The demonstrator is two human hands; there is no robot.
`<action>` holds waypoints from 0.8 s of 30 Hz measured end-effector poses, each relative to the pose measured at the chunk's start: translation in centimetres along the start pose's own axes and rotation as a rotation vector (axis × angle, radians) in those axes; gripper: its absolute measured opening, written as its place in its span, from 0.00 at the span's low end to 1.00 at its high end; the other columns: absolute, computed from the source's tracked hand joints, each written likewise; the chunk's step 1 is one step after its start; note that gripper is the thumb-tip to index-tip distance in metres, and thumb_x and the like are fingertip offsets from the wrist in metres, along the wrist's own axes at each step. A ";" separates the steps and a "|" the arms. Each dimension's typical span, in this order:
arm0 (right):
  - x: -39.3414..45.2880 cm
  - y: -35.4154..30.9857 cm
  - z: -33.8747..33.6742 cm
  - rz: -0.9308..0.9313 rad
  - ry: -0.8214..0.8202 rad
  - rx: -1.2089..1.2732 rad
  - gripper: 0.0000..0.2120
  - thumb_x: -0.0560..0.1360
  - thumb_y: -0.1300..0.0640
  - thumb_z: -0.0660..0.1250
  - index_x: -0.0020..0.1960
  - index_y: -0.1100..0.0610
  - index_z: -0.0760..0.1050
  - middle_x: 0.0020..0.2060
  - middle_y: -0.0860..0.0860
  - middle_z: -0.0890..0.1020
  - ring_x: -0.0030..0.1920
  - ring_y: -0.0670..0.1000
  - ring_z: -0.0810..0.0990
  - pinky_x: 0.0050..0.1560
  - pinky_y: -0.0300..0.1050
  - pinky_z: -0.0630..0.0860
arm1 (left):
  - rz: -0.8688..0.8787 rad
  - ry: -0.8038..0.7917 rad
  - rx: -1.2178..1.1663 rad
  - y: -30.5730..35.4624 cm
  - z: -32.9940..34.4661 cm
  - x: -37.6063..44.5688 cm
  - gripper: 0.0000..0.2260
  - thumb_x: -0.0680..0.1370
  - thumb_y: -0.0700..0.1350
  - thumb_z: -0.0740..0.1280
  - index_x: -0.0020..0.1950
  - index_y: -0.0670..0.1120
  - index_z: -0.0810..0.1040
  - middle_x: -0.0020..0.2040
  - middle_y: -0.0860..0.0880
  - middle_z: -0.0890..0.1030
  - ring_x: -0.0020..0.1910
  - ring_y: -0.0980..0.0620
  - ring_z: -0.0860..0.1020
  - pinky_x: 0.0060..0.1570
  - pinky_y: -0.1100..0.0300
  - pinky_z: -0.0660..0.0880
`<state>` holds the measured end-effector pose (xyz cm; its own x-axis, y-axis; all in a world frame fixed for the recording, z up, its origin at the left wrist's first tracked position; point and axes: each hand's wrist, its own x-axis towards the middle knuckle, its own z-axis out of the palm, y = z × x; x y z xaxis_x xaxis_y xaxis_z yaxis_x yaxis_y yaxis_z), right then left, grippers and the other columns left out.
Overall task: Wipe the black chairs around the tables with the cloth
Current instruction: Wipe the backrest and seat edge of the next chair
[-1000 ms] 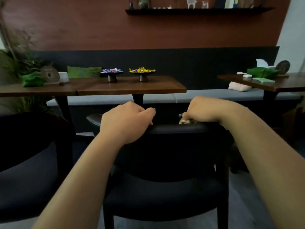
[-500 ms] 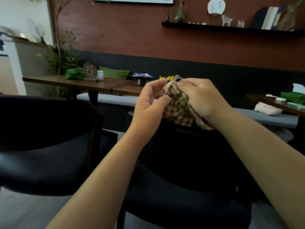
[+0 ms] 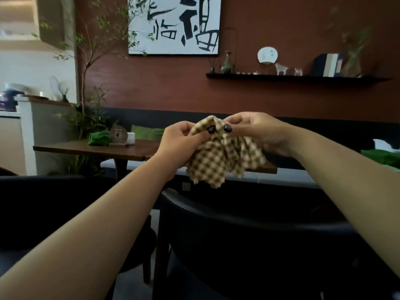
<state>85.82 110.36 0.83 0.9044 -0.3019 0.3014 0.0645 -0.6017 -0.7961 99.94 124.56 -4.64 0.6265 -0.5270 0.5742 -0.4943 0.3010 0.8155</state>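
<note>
Both hands are raised in front of the chest, well above the black chair (image 3: 249,230), and each pinches the top edge of the checked cloth (image 3: 216,161). The left hand (image 3: 179,139) clamps one corner between thumb and curled fingers; the right hand (image 3: 257,133) clamps the other the same way, the two thumbs close together with dark-painted nails showing. The cloth hangs down from the pinch in loose folds, clear of the chair back below it.

Half a second ago the cloth was bunched tightly between the hands just above the chair back; now it is higher and opened out, hanging longer. A second ago both hands rested on the chair's top rail with the cloth barely showing.

A second black chair (image 3: 54,204) stands to the left. Behind, a wooden surface (image 3: 91,148) carries a green folded item (image 3: 98,138) and a small white cup (image 3: 131,138).
</note>
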 end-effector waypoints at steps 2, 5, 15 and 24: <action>0.7 1.1 -1.7 0.080 -0.033 0.022 0.22 0.65 0.54 0.77 0.58 0.54 0.77 0.50 0.51 0.85 0.51 0.49 0.84 0.46 0.42 0.81 | -0.067 0.003 0.019 -0.1 1.5 1.8 0.09 0.74 0.49 0.74 0.38 0.47 0.79 0.27 0.57 0.80 0.25 0.63 0.76 0.22 0.70 0.69; 2.1 3.3 -4.0 0.101 0.153 0.048 0.12 0.69 0.63 0.74 0.51 0.56 0.80 0.43 0.51 0.86 0.44 0.49 0.85 0.38 0.39 0.80 | -0.159 -0.039 0.057 -0.5 4.1 4.7 0.12 0.74 0.52 0.73 0.43 0.43 0.81 0.38 0.51 0.84 0.37 0.56 0.80 0.34 0.61 0.78; 2.1 13.4 -7.1 0.326 0.534 0.431 0.07 0.75 0.59 0.69 0.50 0.62 0.82 0.44 0.60 0.85 0.45 0.56 0.84 0.52 0.53 0.80 | -0.203 -0.180 0.101 -7.6 10.8 7.1 0.12 0.67 0.46 0.79 0.45 0.46 0.81 0.43 0.48 0.83 0.41 0.54 0.78 0.42 0.61 0.72; 2.1 12.7 -8.0 0.445 0.627 0.188 0.16 0.74 0.50 0.69 0.56 0.61 0.79 0.42 0.53 0.83 0.42 0.53 0.80 0.38 0.46 0.76 | -0.094 -0.218 0.210 -7.8 9.8 6.8 0.07 0.73 0.51 0.75 0.37 0.49 0.83 0.33 0.57 0.82 0.35 0.62 0.77 0.37 0.68 0.74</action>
<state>85.20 96.22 -4.44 0.4590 -0.8791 0.1284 -0.1270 -0.2080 -0.9699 102.18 110.83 -7.79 0.5427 -0.7094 0.4497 -0.5682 0.0843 0.8186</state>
